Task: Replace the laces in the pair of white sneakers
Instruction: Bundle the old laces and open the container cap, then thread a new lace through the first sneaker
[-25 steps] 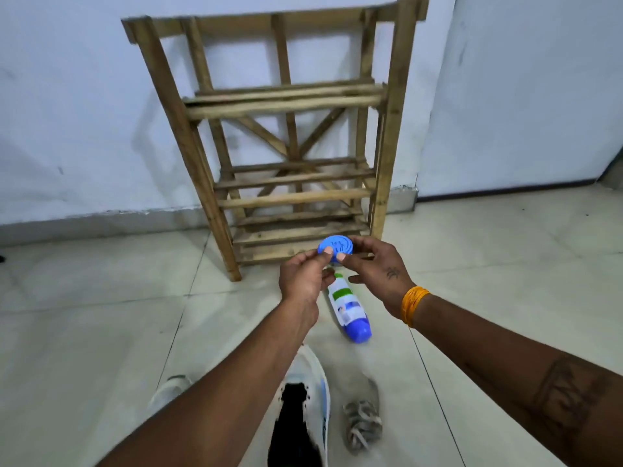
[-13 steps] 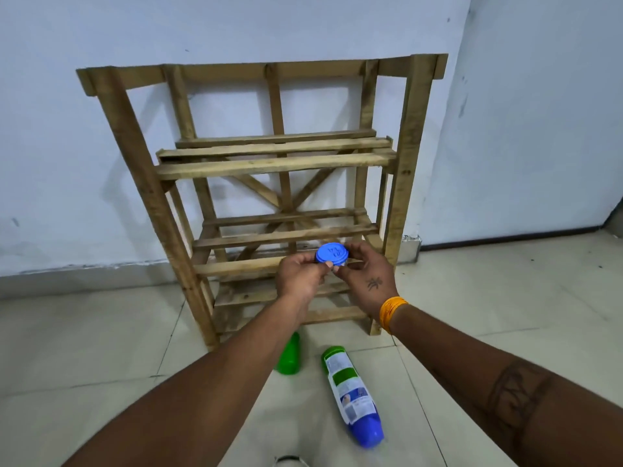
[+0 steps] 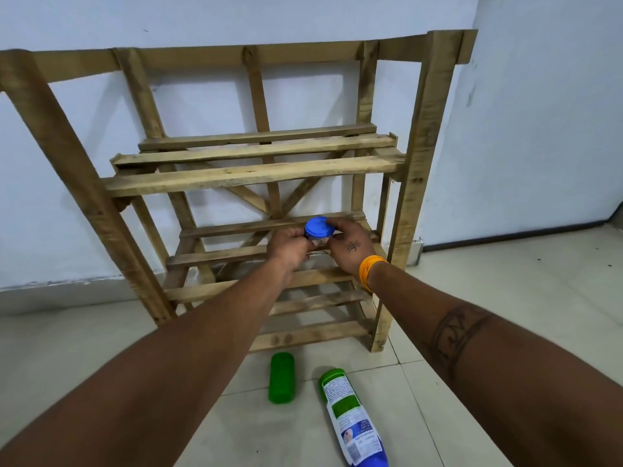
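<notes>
At the wooden rack's (image 3: 253, 173) middle shelf, both hands hold a small blue-lidded jar (image 3: 317, 230) upright between them, left hand (image 3: 288, 246) and right hand (image 3: 350, 246) each with a grip pinching its sides, equally near, while the white sneakers are out of view.

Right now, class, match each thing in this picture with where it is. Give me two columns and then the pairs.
Things:
1. blue-lidded jar
2. green cap
3. labelled bottle
4. wooden rack

Places:
A. standing against the wall
B. lying on the floor, nearest the camera
C. held between both hands
D. on the floor, left of the bottle

Pairs: 1-C, 2-D, 3-B, 4-A
</notes>
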